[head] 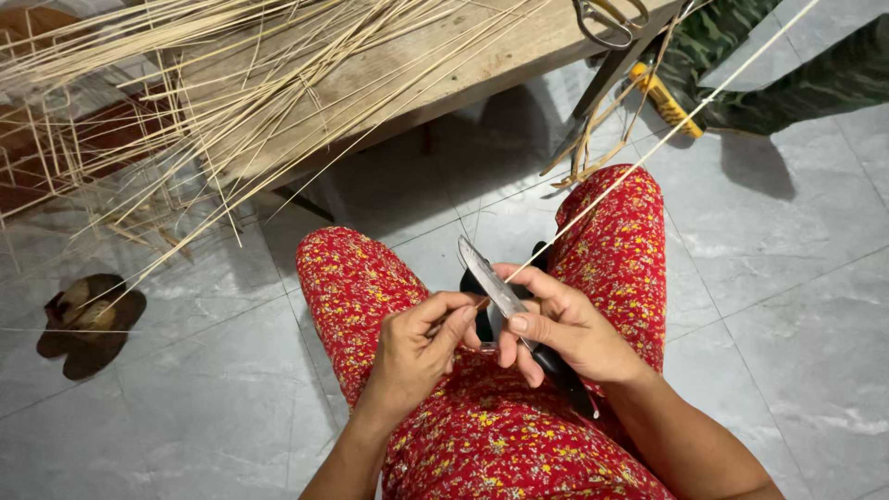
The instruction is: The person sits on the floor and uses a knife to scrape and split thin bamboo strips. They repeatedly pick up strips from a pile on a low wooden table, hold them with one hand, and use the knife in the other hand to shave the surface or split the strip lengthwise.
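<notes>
My right hand (567,326) grips a knife (488,274) with a black handle, its steel blade pointing up and to the left over my lap. My left hand (417,347) pinches the near end of a long thin bamboo strip (648,153), which runs from my fingers up to the upper right, out of the picture. The strip's end meets the blade between my two hands. Both hands rest above my knees, which are in red flowered cloth (370,287).
A wooden bench (444,65) at the top carries a big heap of thin bamboo strips (185,83) that spill to the left. Scissors (607,18) lie on its right end. A yellow-handled tool (665,102) and a brown sandal (90,319) lie on the grey tiled floor.
</notes>
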